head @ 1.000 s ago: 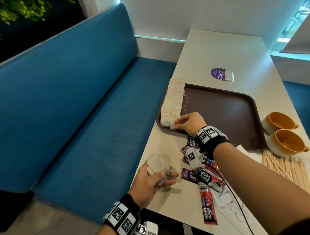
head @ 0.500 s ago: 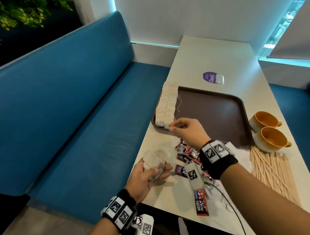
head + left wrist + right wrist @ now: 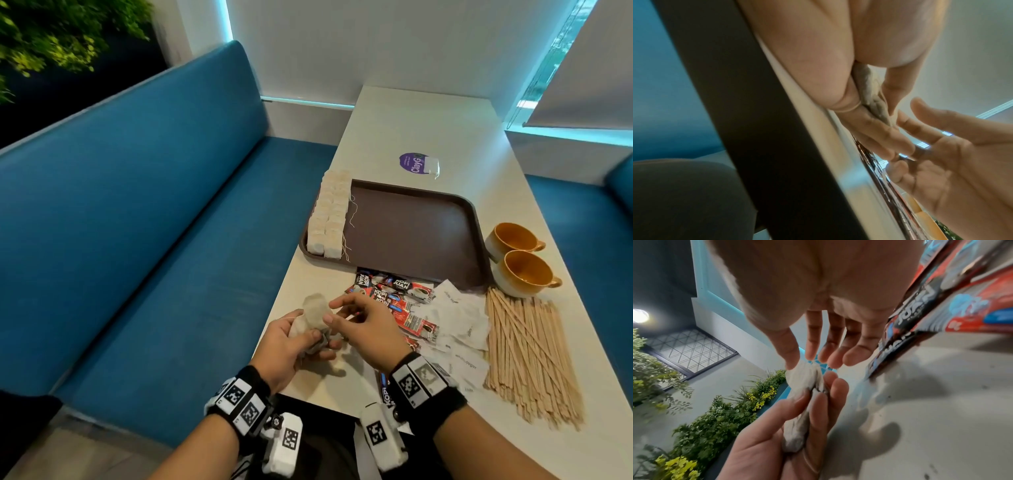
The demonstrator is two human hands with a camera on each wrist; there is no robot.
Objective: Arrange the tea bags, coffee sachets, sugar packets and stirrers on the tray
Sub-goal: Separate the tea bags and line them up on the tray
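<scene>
Right hand back from tray

**Readable print on the table**

The red and black coffee sachets in the lower middle of the head view carry the brand "KOPI JUAN" in white letters; it reads on several of them, and one sachet half hidden under the right wrist shows "KOPI" alone. In the right wrist view, upper right of the frame, the same sachets show "JUAN" sideways, plus a small mark that looks like "8g", though it is blurred. A round purple sticker on the table, just above the tray in the head view, reads "ClayG". The white sugar packets bear small grey print, too small to read. The wristbands carry black-and-white square code markers, not text.
</scene>
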